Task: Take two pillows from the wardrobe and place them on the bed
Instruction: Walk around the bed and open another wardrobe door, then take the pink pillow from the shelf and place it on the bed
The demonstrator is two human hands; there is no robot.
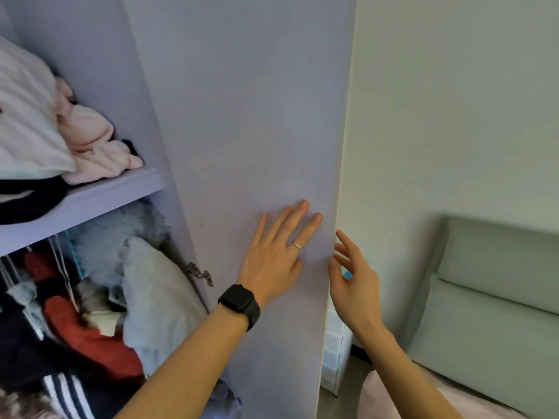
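As the left hand (272, 261) presses the wardrobe door (242, 116) flat-fingered, the right hand (354, 282) hovers loose, empty. Push it fully open.

Open door (242, 116) beside crammed wardrobe (90, 297)

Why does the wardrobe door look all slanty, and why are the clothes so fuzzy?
Head view: the wide-angle lens tilts the wardrobe door; the hanging clothes at lower left are dim and smeared, in shadow; the left hand on the door looks fairly sharp.
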